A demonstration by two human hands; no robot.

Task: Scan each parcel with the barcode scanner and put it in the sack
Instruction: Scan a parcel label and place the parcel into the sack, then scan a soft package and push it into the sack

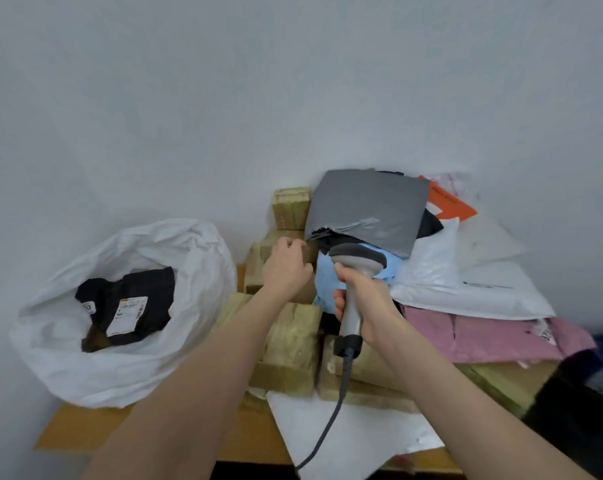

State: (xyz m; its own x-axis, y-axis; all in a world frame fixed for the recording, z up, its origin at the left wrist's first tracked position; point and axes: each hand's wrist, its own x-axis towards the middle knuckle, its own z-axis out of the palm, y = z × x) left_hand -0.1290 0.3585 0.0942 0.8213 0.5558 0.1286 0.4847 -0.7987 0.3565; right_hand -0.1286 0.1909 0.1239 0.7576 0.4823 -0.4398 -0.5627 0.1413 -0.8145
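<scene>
Our two bare forearms reach in from the near edge, so we start at the far left. The crumpled white plastic sack (85, 358) sits open-mouthed on the wooden surface (85, 427), with one black labelled parcel (137, 289) already inside. Its soft rim sags, and we judge a carelessly dropped parcel could fold it shut or slide off toward the surface's left edge.

Next, our left hand (286, 268) has its fingers curled over the top of a small brown cardboard box (253, 271) in the heap. The grey plastic mailer (366, 206) leans just above it. Pulling the box out quickly may bring that mailer and the blue bag (328, 278) down. We cannot see the box's label, so the scan might miss.

Our right hand (366, 303) is wrapped tight round the handle of the grey barcode scanner (357, 259). Its dark cable (334, 410) trails over the taped boxes and could snag.

Further right, the white padded mailer (466, 292) and pink mailer (501, 337) await scanning.
</scene>
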